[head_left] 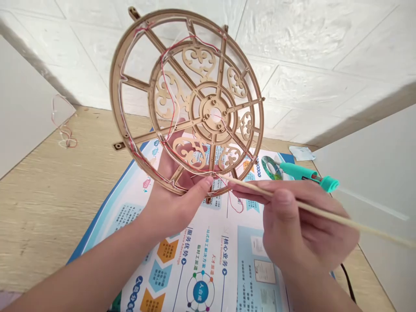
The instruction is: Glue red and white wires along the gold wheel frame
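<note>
A round laser-cut wooden wheel point(214, 119) with spokes and scrollwork stands tilted up in front of me. Thin red and white wires point(167, 86) run along its rings and spokes. My left hand point(172, 203) grips the wheel's lower rim, with the thumb in front and the fingers partly hidden behind it. My right hand point(295, 221) is shut on a long thin wooden stick point(312, 207), whose tip is at the lower rim, near my left thumb. A red wire loop point(235, 203) hangs below the rim between my hands.
A printed blue and white paper sheet point(208, 255) covers a light wood surface point(42, 216). A teal pen-shaped tool point(299, 171) lies beyond my right hand, beside a multicoloured ring point(271, 168). A loose wire bundle point(66, 139) lies at the left. White walls surround the surface.
</note>
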Demonstrator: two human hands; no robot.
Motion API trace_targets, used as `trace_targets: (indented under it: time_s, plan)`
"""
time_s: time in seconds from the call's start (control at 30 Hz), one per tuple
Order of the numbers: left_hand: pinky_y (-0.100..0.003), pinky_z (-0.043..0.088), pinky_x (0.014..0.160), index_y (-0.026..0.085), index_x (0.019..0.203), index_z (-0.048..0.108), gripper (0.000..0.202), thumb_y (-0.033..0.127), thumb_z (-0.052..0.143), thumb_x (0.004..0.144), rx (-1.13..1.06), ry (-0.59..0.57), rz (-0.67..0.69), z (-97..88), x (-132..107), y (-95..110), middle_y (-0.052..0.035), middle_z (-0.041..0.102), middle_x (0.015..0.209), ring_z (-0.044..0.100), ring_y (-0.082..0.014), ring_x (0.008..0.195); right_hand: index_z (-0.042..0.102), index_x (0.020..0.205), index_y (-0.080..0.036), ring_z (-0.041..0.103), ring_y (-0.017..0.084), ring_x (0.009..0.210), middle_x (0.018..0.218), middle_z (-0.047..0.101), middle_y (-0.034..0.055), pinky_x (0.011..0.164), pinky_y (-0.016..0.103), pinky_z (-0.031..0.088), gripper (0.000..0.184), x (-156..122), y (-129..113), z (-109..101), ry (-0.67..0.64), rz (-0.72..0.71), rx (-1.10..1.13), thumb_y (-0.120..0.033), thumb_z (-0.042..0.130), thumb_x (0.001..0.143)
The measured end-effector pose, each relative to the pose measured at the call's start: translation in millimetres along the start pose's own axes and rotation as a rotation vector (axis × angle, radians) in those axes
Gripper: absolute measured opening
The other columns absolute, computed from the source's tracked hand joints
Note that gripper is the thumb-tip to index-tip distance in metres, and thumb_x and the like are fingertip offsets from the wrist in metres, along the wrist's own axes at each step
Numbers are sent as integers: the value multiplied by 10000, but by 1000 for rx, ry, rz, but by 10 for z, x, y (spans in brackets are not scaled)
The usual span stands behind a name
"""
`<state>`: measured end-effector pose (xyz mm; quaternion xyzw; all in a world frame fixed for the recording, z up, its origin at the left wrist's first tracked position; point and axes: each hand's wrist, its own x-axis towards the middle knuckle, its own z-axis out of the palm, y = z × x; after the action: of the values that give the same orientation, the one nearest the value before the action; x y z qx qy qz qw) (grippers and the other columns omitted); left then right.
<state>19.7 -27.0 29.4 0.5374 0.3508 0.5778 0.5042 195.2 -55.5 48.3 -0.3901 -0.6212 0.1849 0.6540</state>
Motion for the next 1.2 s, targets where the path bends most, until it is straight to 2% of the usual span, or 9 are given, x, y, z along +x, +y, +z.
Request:
trace_targets:
  time_s: [0.1,0.33,0.7,0.97,1.2]
  plan:
    - [-623,616,976,431,1375,562,542,280,759,892,14,26,-20,7,-39,2,4,810,1035,788,-316,1009,808,1108,-194,793,188,710,935,827,46,517,273,655,310,-43,-3,-16,-44,-172,-140,-15,685,887]
    - [-566,655,897,415,1400,531,585,258,760,886,24,39,-36,40,-47,36,-1,807,1003,797,-289,932,792,1186,-203,802,195,737,985,833,38,551,282,680,410,-30,42,-54,-145,-233,-142,30,666,873]
    - [-478,673,872,392,1389,517,602,175,752,880,-25,37,-23,43,-59,32,27,813,995,808,-266,917,795,1190,-211,802,224,703,959,836,37,525,331,684,415,-83,43,-42,-100,-195,-174,16,695,857]
    - [-448,664,941,379,1330,561,512,121,688,906,-21,-12,20,47,-50,61,27,819,995,807,-245,981,814,1112,-226,773,192,634,922,834,14,435,317,625,372,-87,-5,19,-36,-144,-195,9,683,855]
    - [-443,687,908,356,1268,608,450,128,708,893,-46,22,-30,44,-52,59,22,812,967,804,-245,969,794,1193,-272,806,220,700,954,838,-10,517,327,684,412,-131,37,-28,-76,-205,-248,-34,712,866]
